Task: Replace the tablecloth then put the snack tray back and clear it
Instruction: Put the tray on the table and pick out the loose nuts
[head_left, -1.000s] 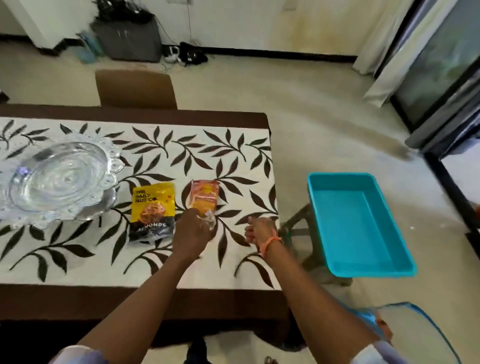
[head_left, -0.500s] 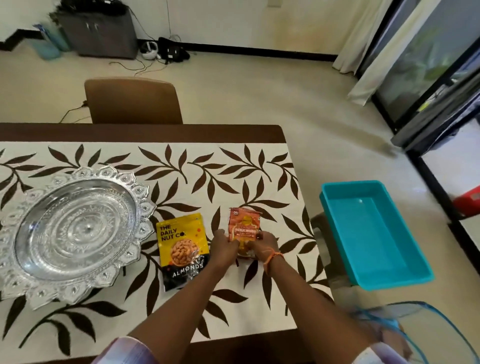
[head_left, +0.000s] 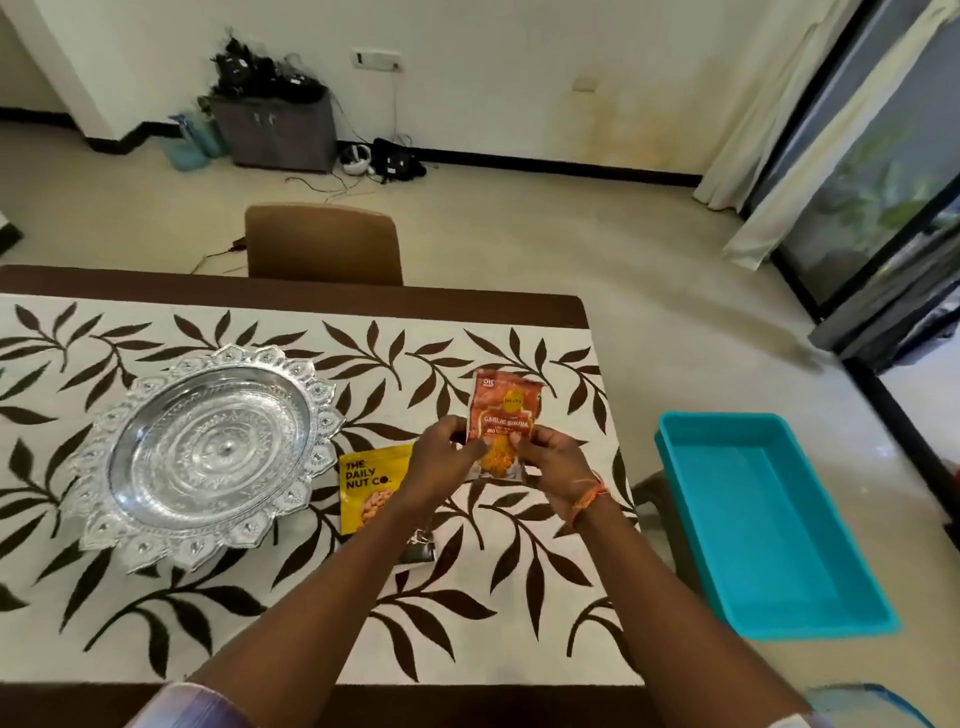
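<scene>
Both hands, left hand (head_left: 441, 462) and right hand (head_left: 558, 470), pinch the orange snack packet (head_left: 503, 421) upright above the table (head_left: 311, 639); turquoise bin (head_left: 769, 525) lies off the right edge, nearer the right hand, silver tray (head_left: 208, 457) to the left.

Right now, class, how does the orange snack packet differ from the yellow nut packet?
The orange snack packet is lifted, gripped at its lower end by the left hand and right hand; the yellow nut packet lies flat on the leaf-patterned tablecloth, untouched. The orange one shows fully; the yellow one is partly hidden by the left arm. Both are printed snack pouches outside the silver tray.
</scene>
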